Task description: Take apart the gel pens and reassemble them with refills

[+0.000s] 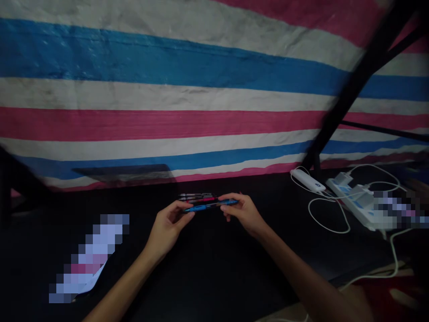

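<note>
A blue pen [198, 208] is held level between my two hands, above the black surface. My left hand [167, 226] pinches its left end between thumb and fingers. At the other end, my right hand [246, 212] has its thumb and fingertips closed on the blue part. The stretch between the hands looks thin and clear or dark; whether it is one piece or parted there, I cannot tell. Just behind it lie several more pens [196, 196], dark and clear ones along with a red one, partly hidden by the fingers.
A pixelated flat bright object [89, 257] lies at left. At right are a white power strip [351, 203] with plugs, a white device [306, 180] and loose white cables [311, 217]. Striped sheeting [167, 125] hangs behind, beside a dark slanted post [348, 98].
</note>
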Tool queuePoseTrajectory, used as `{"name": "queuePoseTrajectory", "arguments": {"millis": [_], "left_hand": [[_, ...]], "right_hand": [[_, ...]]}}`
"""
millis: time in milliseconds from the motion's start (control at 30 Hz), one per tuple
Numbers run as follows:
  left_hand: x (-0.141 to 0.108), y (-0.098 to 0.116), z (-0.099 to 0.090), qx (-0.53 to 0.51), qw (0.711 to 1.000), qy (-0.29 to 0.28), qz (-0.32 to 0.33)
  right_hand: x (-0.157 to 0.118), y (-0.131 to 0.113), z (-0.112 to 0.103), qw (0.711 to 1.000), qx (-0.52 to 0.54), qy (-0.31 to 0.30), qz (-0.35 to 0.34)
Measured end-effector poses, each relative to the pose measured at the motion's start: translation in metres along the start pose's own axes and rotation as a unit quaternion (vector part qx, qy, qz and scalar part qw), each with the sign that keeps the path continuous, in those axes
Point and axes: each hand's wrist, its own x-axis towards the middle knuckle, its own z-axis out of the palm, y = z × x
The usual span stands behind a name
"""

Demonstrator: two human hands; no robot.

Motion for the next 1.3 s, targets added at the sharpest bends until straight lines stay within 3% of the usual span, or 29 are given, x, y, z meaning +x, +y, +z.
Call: {"name": "queuePoseTrajectory", "arguments": {"millis": [133, 300, 367, 433, 533, 600, 733, 900, 1067, 1300], "left_hand": [[0.0, -0.003, -0.002, 0.051, 0.998, 0.007, 0.033], [0.001, -0.004, -0.009, 0.168, 0.976, 0.002, 0.14], [0.0, 0.0, -0.01, 0.274, 0.94, -0.028, 0.201], [-0.003, 0.005, -0.007, 0.4, 0.881, -0.058, 0.244], [-0.009, 0.008, 0.002, 0.531, 0.808, -0.065, 0.248], [-0.012, 0.008, 0.008, 0.567, 0.786, -0.081, 0.232], [-0.014, 0.006, 0.011, 0.597, 0.775, -0.071, 0.193], [-0.012, 0.005, 0.007, 0.616, 0.772, -0.051, 0.145], [-0.011, 0.001, 0.005, 0.619, 0.778, -0.078, 0.071], [-0.01, -0.004, 0.0, 0.628, 0.771, -0.072, 0.078]], "right_hand": [[0.001, 0.0, -0.004, 0.987, 0.137, -0.031, 0.077], [0.004, 0.007, -0.004, 0.987, 0.104, -0.039, 0.117], [0.004, 0.009, -0.003, 0.988, 0.087, -0.038, 0.122], [0.004, 0.011, -0.001, 0.988, 0.084, -0.041, 0.126], [0.003, 0.013, 0.004, 0.986, 0.09, -0.05, 0.133], [0.002, 0.014, 0.007, 0.982, 0.104, -0.065, 0.143], [0.001, 0.014, 0.008, 0.977, 0.113, -0.089, 0.158], [-0.003, 0.009, 0.007, 0.973, -0.013, -0.137, 0.186], [-0.005, 0.012, 0.013, 0.98, -0.045, -0.14, 0.134], [-0.009, 0.011, 0.017, 0.979, -0.154, -0.132, 0.024]]}}
